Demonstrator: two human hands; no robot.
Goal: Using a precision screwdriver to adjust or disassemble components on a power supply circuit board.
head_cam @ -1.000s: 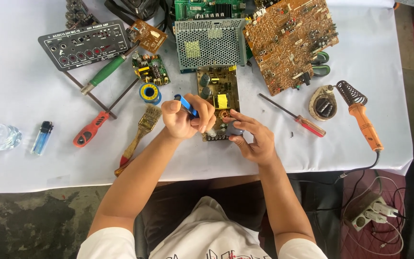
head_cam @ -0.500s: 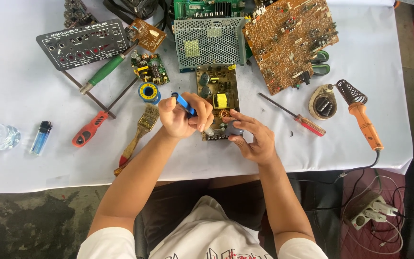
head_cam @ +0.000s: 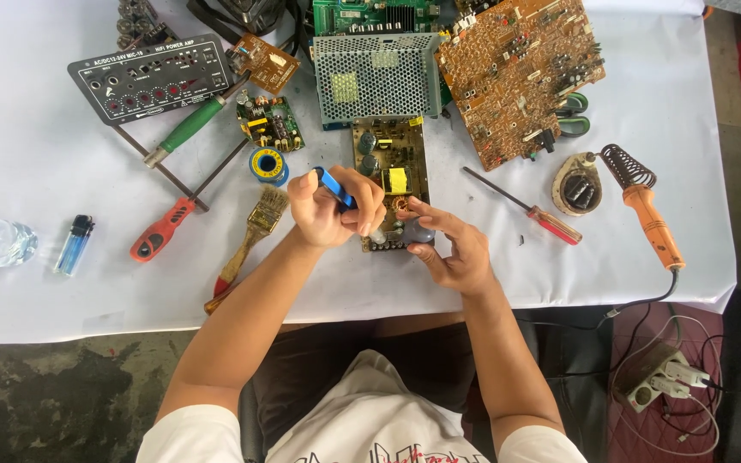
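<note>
Fingers of the left hand [head_cam: 332, 210] are curled tight around a blue-handled tool [head_cam: 334, 187], its handle sticking up past the knuckles and its tip hidden down at the near end of the small circuit board [head_cam: 390, 167]. Right hand [head_cam: 452, 249] has its fingers spread apart, their tips resting on the board's near right corner, clamped on nothing. That board lies flat on the white-covered desk [head_cam: 45, 283], mid-desk just in front of the person: a narrow brownish rectangle with a yellow-taped transformer, dark round capacitors and a copper coil. Just behind it sits a perforated metal cover [head_cam: 376, 77]. A paintbrush [head_cam: 250, 236] lies left of the hands, a red-handled screwdriver [head_cam: 529, 208] right, and an orange soldering iron [head_cam: 645, 210] farther right.
</note>
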